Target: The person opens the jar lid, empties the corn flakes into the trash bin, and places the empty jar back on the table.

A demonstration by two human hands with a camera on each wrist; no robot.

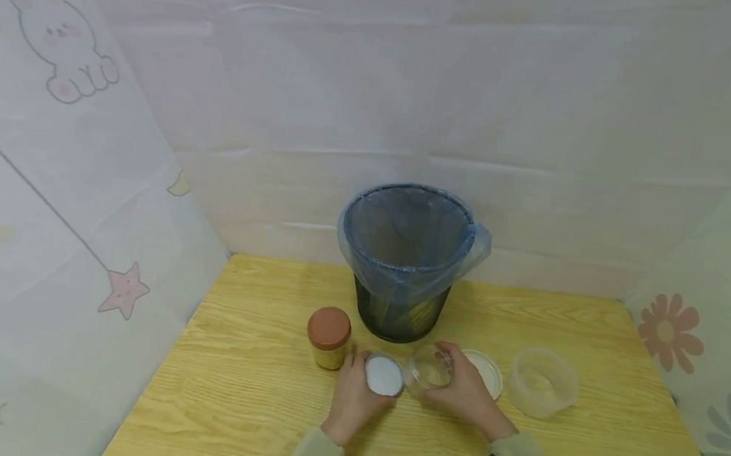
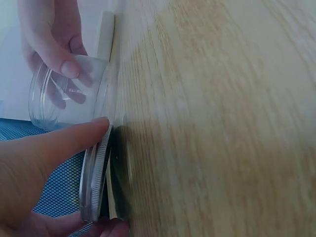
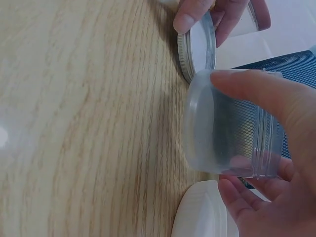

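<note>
My left hand [image 1: 353,397] grips a round silver screw lid [image 1: 385,376] by its ribbed rim, white face up. In the left wrist view the lid [image 2: 97,180] sits between thumb and fingers, close to the tabletop. Just right of it, my right hand [image 1: 465,393] holds a clear plastic jar [image 1: 425,372] around its side. Seen from the right wrist, the jar [image 3: 217,128] is upright and uncovered, its threaded mouth upward. Whether its base touches the wood I cannot tell. Lid and jar are side by side, the lid off the jar's mouth.
A mesh wastebasket [image 1: 399,313] lined with a blue bag stands behind the hands. Left of my left hand is a jar with a reddish-brown lid [image 1: 330,328]. A white lid [image 1: 485,373] and a translucent tub [image 1: 544,388] lie to the right on the wooden table [image 1: 221,391].
</note>
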